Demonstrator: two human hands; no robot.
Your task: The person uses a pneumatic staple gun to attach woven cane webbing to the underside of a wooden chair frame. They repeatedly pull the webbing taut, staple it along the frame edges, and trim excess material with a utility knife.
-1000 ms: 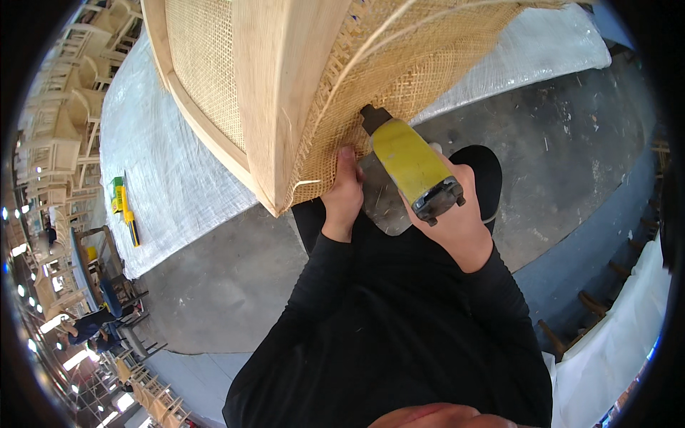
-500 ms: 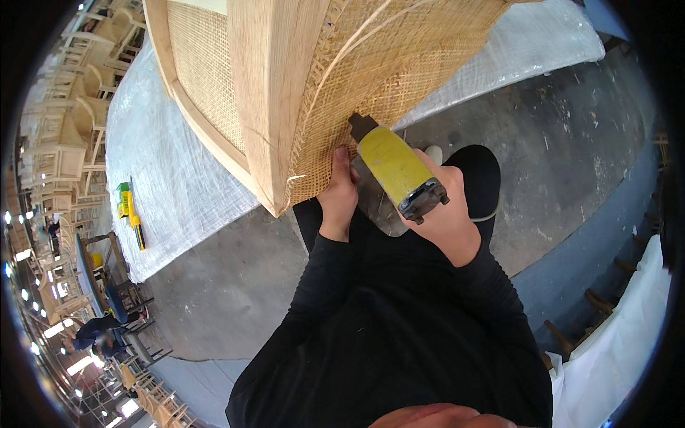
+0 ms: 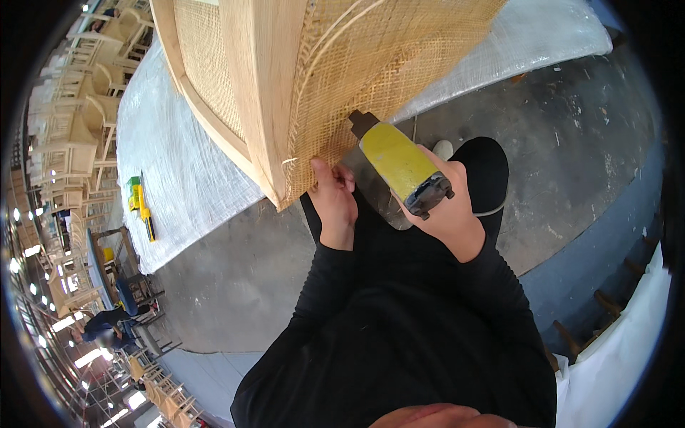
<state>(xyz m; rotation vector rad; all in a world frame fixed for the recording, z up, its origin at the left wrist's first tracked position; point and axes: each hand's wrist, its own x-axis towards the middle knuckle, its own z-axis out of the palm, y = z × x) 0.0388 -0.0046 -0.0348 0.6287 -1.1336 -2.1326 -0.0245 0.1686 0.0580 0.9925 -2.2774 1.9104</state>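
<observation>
A pale wooden chair frame (image 3: 267,93) with woven cane panels tilts before me on a plastic-wrapped surface. Loose cane webbing (image 3: 335,114) hangs along its right side, with a strand curving over it. My left hand (image 3: 337,207) is at the webbing's lower edge near the frame's corner, its thumb against the weave and its fingers curled. In my right hand (image 3: 446,214) is a yellow and black staple gun (image 3: 399,160). Its dark nose points up and left at the webbing; whether it touches is unclear. The gun hides most of my right fingers.
A yellow-and-black utility knife (image 3: 146,214) and a small green-and-yellow box (image 3: 134,192) lie on the plastic-wrapped surface (image 3: 171,150). Many wooden chairs (image 3: 93,135) stand at the far left, where a person (image 3: 107,321) is also visible. White sheeting (image 3: 628,328) is at the right.
My left hand has shifted slightly down and left along the webbing's edge, its thumb moving toward the frame's corner. The staple gun remains nearly in place. The view has turned slightly.
</observation>
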